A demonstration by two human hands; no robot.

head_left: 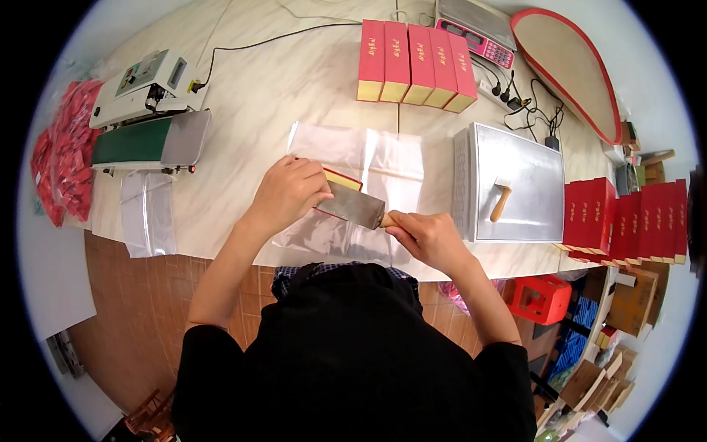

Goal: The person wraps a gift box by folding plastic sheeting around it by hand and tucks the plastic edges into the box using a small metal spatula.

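Note:
A red box with a yellow side [343, 179] lies on clear plastic film [394, 166] in front of me, mostly covered by my left hand and a metal blade. My left hand [293, 193] is closed over the box's left part, its fingertips at the blade's left end. My right hand [426, 237] is wrapped round the wooden handle of the scraper [357, 206], whose broad flat blade lies along the box. Whether the blade touches the box all along, I cannot tell.
Red boxes [420, 59] stand in a row at the back. On the right are a metal plate device [519, 177] and more red boxes [589, 214]. A sealing machine [140, 110], red packets [62, 147] and clear bags [147, 214] are on the left.

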